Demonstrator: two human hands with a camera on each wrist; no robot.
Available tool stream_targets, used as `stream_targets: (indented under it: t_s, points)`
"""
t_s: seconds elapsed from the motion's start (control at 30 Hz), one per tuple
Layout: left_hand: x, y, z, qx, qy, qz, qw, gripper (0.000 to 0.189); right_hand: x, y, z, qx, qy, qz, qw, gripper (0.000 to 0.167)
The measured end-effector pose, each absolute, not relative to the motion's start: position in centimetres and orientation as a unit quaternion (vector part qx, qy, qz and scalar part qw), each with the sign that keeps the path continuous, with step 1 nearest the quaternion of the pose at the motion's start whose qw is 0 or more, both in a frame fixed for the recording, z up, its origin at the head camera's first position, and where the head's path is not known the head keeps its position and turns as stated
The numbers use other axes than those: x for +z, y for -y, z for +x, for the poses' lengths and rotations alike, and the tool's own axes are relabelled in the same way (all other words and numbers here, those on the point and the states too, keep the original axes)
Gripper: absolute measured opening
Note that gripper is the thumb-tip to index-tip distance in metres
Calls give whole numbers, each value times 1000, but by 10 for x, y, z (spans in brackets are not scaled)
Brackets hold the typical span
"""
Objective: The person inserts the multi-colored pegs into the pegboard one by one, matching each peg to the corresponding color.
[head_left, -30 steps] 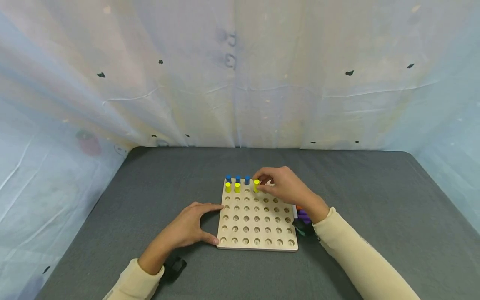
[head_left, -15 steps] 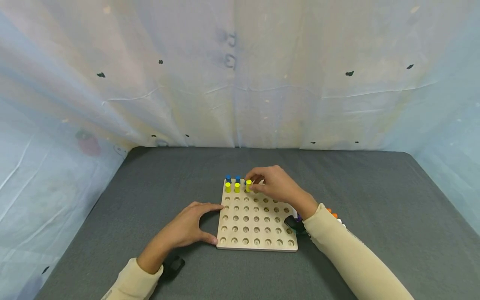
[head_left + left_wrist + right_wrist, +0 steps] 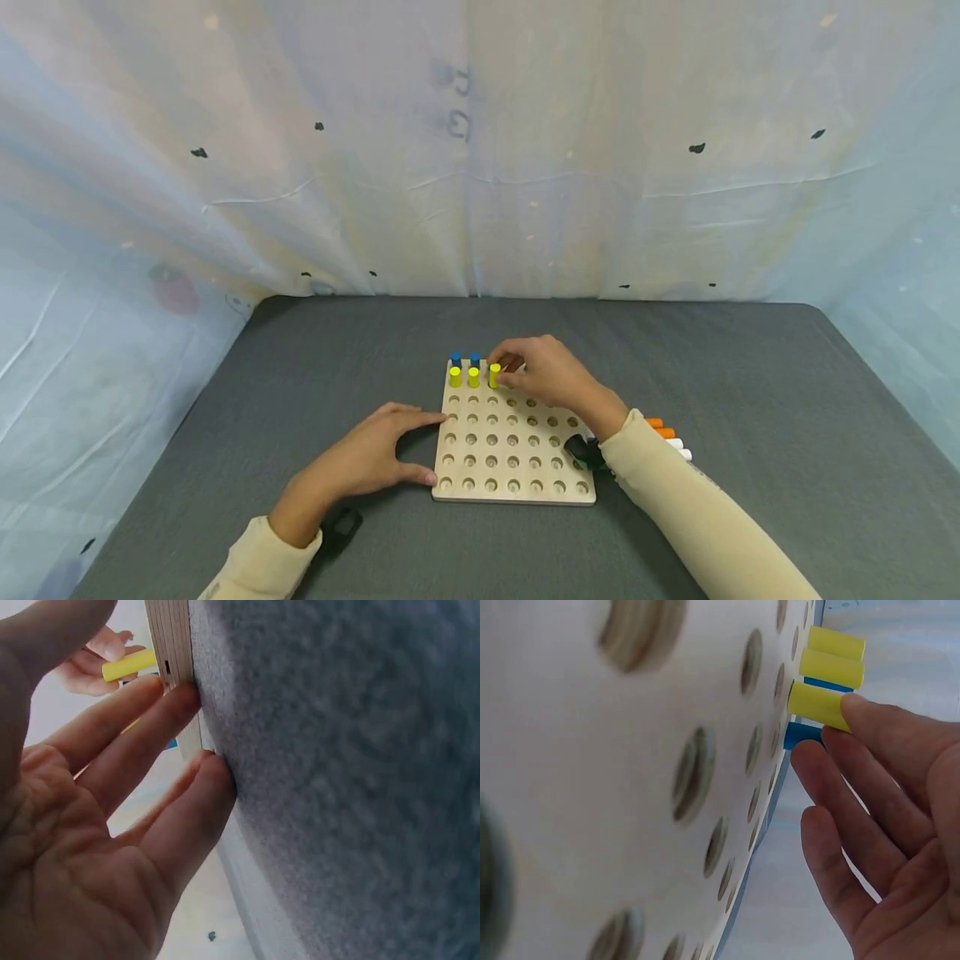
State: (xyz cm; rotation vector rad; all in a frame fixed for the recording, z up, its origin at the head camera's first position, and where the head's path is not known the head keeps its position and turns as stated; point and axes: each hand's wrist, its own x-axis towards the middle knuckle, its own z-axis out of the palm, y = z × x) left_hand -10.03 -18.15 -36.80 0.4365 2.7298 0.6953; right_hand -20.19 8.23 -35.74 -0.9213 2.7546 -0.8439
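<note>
A square wooden peg board (image 3: 502, 450) with rows of round holes lies on the grey table. Between thumb and fingers, my right hand (image 3: 551, 371) pinches a yellow peg (image 3: 494, 376) that stands in the second row from the back; in the right wrist view this peg (image 3: 817, 705) meets the board face. Two yellow pegs (image 3: 473, 377) stand to its left in the same row. Behind them are blue pegs (image 3: 475, 359), one partly hidden by my right fingers. My left hand (image 3: 367, 450) touches the board's left edge, fingers extended and thumb near the front corner.
Right of the board, orange pegs (image 3: 663, 433) and white pegs (image 3: 677, 444) lie on the table, partly covered by my right sleeve (image 3: 660, 467). A pale printed curtain (image 3: 555, 167) hangs behind the table's far edge.
My right hand has moved left with the yellow peg, from the fourth column to the third, and the peg now sits beside the other two. The left hand stays at the edge.
</note>
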Motion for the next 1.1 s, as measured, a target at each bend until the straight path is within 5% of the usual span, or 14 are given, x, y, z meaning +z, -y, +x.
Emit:
stream_targets:
  t_s: [0.77,1.1]
  points:
    - [-367,179,-102,175,-961,168,133,79,-349,-87,-197,-265,-908,-317,70,34]
    - [-369,186,-94,182,-960,178,120,74,-347,-126,-189,-271,-914,-302,28,30]
